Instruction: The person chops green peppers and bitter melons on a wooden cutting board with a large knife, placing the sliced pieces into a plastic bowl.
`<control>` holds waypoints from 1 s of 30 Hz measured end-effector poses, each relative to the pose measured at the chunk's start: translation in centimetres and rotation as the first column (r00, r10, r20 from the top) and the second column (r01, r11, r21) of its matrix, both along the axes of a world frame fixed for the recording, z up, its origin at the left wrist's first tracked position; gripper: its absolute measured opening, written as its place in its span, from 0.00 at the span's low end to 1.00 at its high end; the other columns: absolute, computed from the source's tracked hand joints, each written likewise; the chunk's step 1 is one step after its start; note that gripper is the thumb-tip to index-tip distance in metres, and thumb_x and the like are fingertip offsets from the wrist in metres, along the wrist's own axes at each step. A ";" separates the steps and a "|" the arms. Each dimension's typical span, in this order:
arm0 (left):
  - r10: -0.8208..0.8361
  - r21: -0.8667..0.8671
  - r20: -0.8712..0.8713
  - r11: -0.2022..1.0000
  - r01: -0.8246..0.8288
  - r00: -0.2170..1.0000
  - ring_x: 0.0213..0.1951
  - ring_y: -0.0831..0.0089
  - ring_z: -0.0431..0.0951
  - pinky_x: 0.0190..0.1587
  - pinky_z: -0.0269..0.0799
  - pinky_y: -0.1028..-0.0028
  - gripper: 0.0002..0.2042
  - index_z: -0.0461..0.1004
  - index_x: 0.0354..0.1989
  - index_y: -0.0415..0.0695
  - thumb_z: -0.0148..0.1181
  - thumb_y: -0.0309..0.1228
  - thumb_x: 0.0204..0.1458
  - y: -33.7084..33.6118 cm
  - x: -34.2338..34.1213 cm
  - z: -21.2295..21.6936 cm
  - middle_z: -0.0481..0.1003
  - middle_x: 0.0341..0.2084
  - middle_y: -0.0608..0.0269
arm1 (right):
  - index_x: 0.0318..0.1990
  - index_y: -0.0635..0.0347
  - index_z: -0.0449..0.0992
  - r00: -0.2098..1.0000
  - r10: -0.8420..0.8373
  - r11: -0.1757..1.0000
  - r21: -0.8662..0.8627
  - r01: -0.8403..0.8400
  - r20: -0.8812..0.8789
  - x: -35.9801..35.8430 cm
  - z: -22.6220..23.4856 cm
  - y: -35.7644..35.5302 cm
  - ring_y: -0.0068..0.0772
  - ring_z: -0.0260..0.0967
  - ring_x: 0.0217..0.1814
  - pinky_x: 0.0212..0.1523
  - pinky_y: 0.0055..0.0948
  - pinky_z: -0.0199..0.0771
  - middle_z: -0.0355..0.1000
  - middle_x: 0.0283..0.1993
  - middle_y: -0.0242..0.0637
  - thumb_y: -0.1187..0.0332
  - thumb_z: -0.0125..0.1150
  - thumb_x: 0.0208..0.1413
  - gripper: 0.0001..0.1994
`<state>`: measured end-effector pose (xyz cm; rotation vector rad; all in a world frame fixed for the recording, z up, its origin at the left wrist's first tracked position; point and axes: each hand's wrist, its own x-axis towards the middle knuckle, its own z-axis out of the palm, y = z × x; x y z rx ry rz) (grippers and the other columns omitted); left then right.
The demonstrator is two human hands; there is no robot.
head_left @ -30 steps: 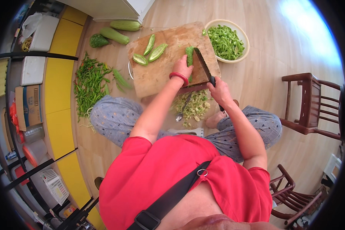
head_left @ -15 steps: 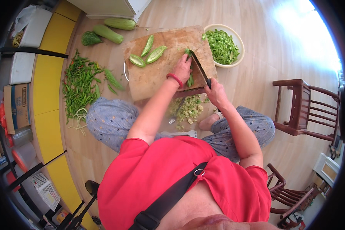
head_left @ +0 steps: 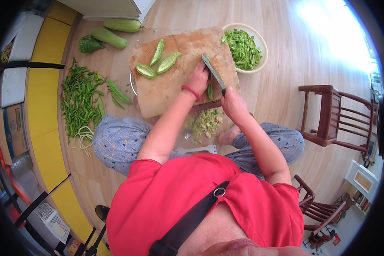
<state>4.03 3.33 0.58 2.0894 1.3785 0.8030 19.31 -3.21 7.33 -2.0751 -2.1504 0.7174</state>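
Note:
My left hand (head_left: 197,77), with a red bangle at the wrist, is closed over a green bitter melon piece (head_left: 210,91) and holds it down on the wooden cutting board (head_left: 158,98). My right hand (head_left: 233,103) is wrapped round the black handle of a kitchen knife (head_left: 213,71). The blade slants across the piece, right beside my left fingertips, which it partly hides. Three hollowed bitter melon halves (head_left: 168,62) lie on the board's left part. Just right of the board stands a cream bowl (head_left: 263,48) full of green slices (head_left: 242,49).
Pale scraps (head_left: 207,124) lie on the floor between my feet. Left of the board are a heap of green chillies (head_left: 81,98), long gourds (head_left: 109,37) and a dark green squash (head_left: 88,44). Yellow cabinets (head_left: 42,102) line the left; a wooden chair (head_left: 324,115) stands right.
The whole view has shifted slightly. The knife blade has tilted, its flat now showing brighter over the bitter melon piece. Both hands keep their holds.

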 end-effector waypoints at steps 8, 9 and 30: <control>0.010 0.005 0.032 1.000 -0.010 0.999 0.52 0.56 0.64 0.50 0.67 0.65 0.25 0.66 0.49 0.39 0.63 0.29 0.39 0.3 -0.1 -0.7 0.63 0.52 0.54 | 0.33 0.64 0.61 0.998 -0.054 0.997 -0.047 0.053 -0.026 -0.9 0.4 1.1 0.61 0.67 0.31 0.33 0.52 0.66 0.69 0.26 0.58 0.67 0.49 0.49 0.10; 0.030 -0.100 0.104 0.995 -0.019 0.994 0.52 0.57 0.65 0.50 0.67 0.66 0.25 0.66 0.48 0.39 0.63 0.29 0.39 0.5 -0.3 -0.6 0.63 0.52 0.54 | 0.33 0.65 0.61 0.998 -0.054 0.995 -0.079 0.053 -0.009 -1.0 0.9 0.8 0.61 0.67 0.32 0.33 0.52 0.66 0.69 0.26 0.58 0.67 0.49 0.49 0.10; -0.004 -0.025 0.033 1.000 0.005 0.999 0.50 0.54 0.66 0.51 0.66 0.65 0.26 0.66 0.50 0.42 0.64 0.28 0.38 -0.3 0.0 -0.6 0.63 0.51 0.52 | 0.33 0.66 0.63 0.999 -0.033 0.999 -0.006 0.033 -0.003 -1.7 -0.2 1.5 0.60 0.69 0.31 0.33 0.51 0.67 0.70 0.26 0.59 0.66 0.46 0.53 0.10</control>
